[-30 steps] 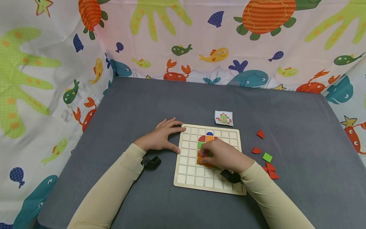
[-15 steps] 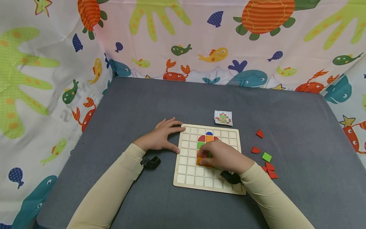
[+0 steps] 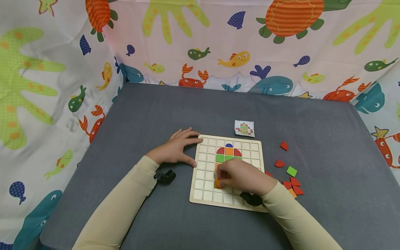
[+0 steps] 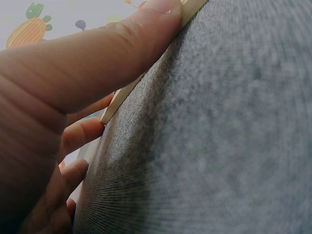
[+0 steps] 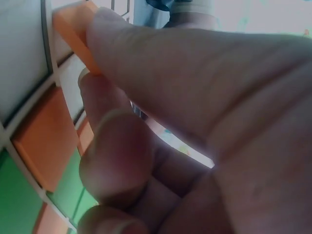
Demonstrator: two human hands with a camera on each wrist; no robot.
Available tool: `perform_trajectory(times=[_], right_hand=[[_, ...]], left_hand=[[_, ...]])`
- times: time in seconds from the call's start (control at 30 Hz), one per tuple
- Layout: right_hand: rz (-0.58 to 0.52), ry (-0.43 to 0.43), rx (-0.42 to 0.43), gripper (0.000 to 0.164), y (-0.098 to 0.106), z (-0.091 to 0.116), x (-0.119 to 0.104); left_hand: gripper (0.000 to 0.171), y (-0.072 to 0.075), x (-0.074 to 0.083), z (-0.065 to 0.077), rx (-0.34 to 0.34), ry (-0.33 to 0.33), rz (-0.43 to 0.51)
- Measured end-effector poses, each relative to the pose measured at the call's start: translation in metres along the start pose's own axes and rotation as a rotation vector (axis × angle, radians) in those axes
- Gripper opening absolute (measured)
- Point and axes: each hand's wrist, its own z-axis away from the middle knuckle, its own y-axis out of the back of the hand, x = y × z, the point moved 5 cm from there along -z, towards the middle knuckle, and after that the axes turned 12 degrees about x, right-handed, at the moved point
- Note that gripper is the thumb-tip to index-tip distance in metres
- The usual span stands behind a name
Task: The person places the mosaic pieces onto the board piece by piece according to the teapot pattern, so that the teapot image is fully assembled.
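A wooden grid board [image 3: 200, 184] lies on the grey table. My left hand [image 3: 175, 149] rests at its upper left, fingers extended; in the left wrist view the thumb [image 4: 117, 51] touches the board's edge. Over the grid, my right hand [image 3: 245, 175] pinches an orange square tile [image 5: 73, 29] between thumb and fingertips; the right wrist view shows it tilted against the board. Tiles set in the grid include a blue half-round piece [image 3: 229, 145], red curved pieces [image 3: 220, 150], an orange square [image 3: 229, 151] and green squares [image 3: 220, 158]. The right hand hides other cells.
Right of the board lie loose red pieces [image 3: 280, 163], a green square [image 3: 292, 171] and an orange piece [image 3: 292, 193] partly behind the sleeve. Beyond the board is a small printed pattern card [image 3: 244, 128]. A patterned cloth [image 3: 215, 34] hangs behind the table.
My right hand has shifted down the board, toward the near side, and now holds an orange tile a row lower. More green and red tiles show above it. The left hand stays put.
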Motion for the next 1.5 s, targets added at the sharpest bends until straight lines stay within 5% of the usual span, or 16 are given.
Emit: perform_trajectory(times=[0.53,0.8,1.13,1.5], right_hand=[[0.059,0.021,0.008,0.018,-0.006,0.004,-0.005],[0.060,0.005,0.033,0.013,0.012,0.011,0.002],[0.023,-0.098,0.099,0.001,0.044,0.040,0.029],[0.074,-0.239,0.175,0.006,0.068,0.081,0.068]], left_hand=[[0.096,-0.001,-0.001,0.000,0.001,0.002,0.005],[0.096,0.000,-0.001,0.000,-0.003,-0.006,-0.001],[0.097,0.000,0.001,0.001,-0.008,0.020,0.023],[0.098,0.000,-0.001,-0.001,-0.009,0.022,0.015]])
